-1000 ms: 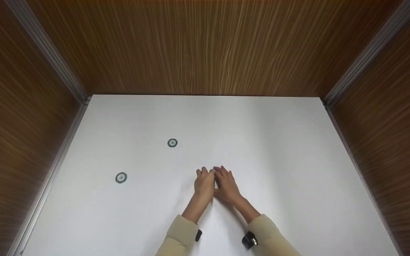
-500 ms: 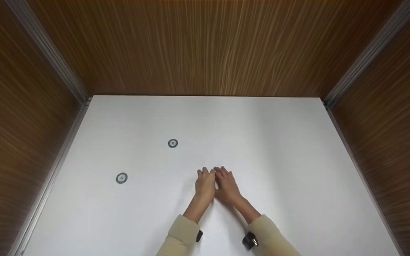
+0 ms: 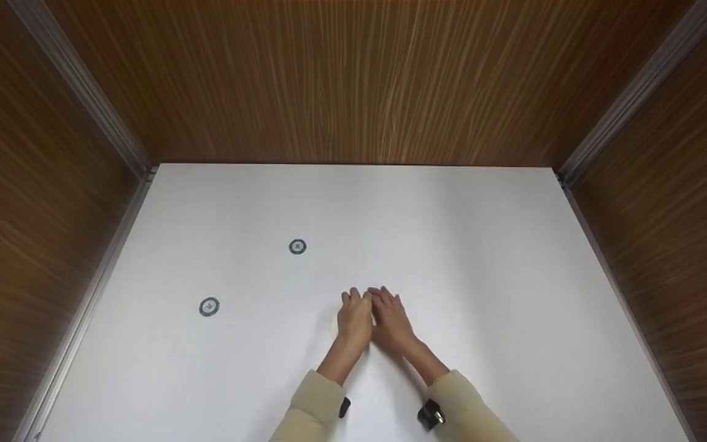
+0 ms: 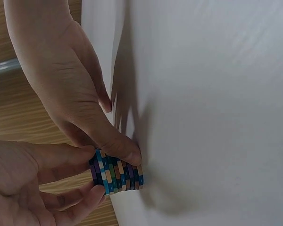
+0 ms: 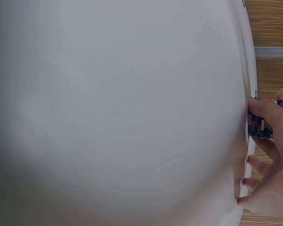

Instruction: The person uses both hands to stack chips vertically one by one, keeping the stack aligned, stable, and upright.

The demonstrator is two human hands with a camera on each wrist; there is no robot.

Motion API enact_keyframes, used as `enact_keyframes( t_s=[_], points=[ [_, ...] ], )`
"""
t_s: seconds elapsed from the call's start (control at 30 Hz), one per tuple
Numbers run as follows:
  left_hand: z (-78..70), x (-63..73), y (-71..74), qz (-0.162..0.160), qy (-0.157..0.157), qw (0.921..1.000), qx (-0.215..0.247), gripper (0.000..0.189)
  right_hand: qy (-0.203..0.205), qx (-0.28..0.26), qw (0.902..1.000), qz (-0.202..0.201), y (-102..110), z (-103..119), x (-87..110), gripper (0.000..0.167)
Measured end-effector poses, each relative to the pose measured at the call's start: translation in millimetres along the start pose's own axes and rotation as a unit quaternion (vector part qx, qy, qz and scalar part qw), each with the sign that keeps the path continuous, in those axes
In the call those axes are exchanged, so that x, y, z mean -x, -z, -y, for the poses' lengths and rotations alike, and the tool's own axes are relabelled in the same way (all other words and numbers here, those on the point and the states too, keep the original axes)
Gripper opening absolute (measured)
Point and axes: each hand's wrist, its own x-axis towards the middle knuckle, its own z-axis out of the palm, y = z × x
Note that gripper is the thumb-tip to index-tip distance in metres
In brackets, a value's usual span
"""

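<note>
Between my two hands stands a stack of poker chips (image 4: 120,175) with blue, purple, green and tan edges, upright at the white tabletop; the hands hide it in the head view. My left hand (image 3: 354,320) pinches the stack's upper end with its fingertips (image 4: 95,192). Lower down, near the tabletop, the right hand (image 3: 393,324) grips the same stack, its thumb (image 5: 264,107) across the side. In the right wrist view, the right hand's other fingers spread along the table beside the chips.
Two single poker chips lie flat on the white tabletop (image 3: 482,276): one chip (image 3: 297,247) beyond the hands to the left, another chip (image 3: 209,307) farther left. Wood-grain panels (image 3: 353,80) enclose the back and both sides. Dark wrist devices sit at the sleeve cuffs.
My left hand has shifted very slightly to the right, closer against the right hand. The right hand and both single chips stay where they were.
</note>
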Motion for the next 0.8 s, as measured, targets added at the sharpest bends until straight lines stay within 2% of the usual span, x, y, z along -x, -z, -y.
enact_keyframes(
  t_s=[0.23, 0.37, 0.4, 0.43, 0.57, 0.6, 0.63, 0.8],
  points=[
    [2.1, 0.5, 0.4, 0.048, 0.015, 0.9987, 0.008, 0.025, -0.003, 0.008, 0.9999, 0.013, 0.8, 3.3, 1.3, 0.053],
    [3.8, 1.2, -3.7, 0.028, 0.006, 0.9992, 0.026, 0.026, -0.004, 0.009, 0.9999, 0.011, 1.6, 3.9, 1.5, 0.052],
    [7.4, 1.1, -14.2, 0.014, -0.003, 0.9997, 0.021, 0.027, -0.002, 0.009, 0.9999, 0.009, 1.7, 3.7, 1.3, 0.052],
    [7.6, 1.2, -15.3, 0.011, -0.005, 0.9997, 0.022, 0.028, -0.001, 0.009, 0.9999, 0.007, 1.8, 3.4, 1.4, 0.051],
    [7.4, 0.6, -17.2, 0.018, -0.005, 0.9996, 0.021, 0.032, -0.004, 0.007, 0.9999, 0.007, 1.7, 2.6, 1.0, 0.049],
    [7.1, 0.6, -16.9, 0.021, -0.004, 0.9996, 0.02, 0.031, -0.006, 0.006, 0.9999, 0.009, 1.7, 2.5, 1.1, 0.05],
    [3.6, 0.8, -7.1, 0.033, 0.005, 0.9991, 0.026, 0.031, -0.008, 0.005, 0.9999, 0.01, 1.7, 2.4, 1.1, 0.05],
    [2.4, 0.4, -1.6, 0.052, 0.011, 0.9984, 0.016, 0.03, -0.006, 0.004, 0.9999, 0.009, -0.1, 0.9, 0.6, 0.05]
  ],
)
